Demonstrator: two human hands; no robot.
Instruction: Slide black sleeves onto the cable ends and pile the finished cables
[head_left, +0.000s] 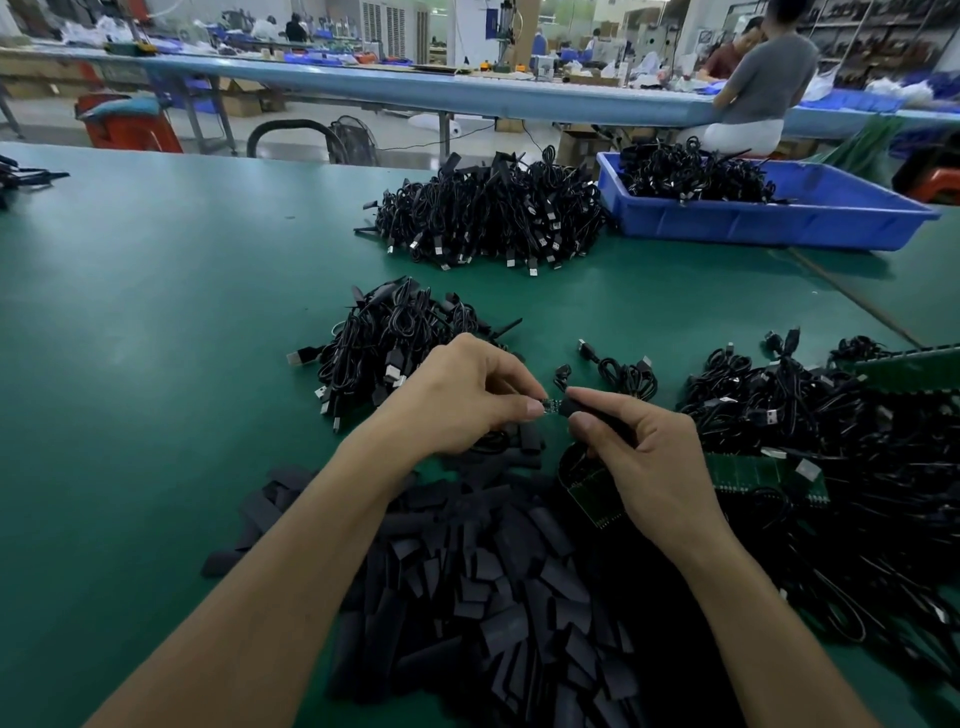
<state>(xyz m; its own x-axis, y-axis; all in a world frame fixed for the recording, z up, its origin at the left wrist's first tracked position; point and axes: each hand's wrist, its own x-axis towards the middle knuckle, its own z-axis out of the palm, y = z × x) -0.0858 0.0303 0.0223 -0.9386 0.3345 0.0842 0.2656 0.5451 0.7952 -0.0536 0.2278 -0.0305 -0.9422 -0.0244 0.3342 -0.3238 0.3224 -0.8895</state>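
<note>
Sleeving cables, we seem partway through: a finished pile (395, 343) sits at eleven o'clock; our left hand (467, 400) pinches a bare cable end (548, 408), a black sleeve (587, 402) meets its tip, pinched by our right hand (654, 462); many unsleeved cables (831, 441) wait at three o'clock.
</note>
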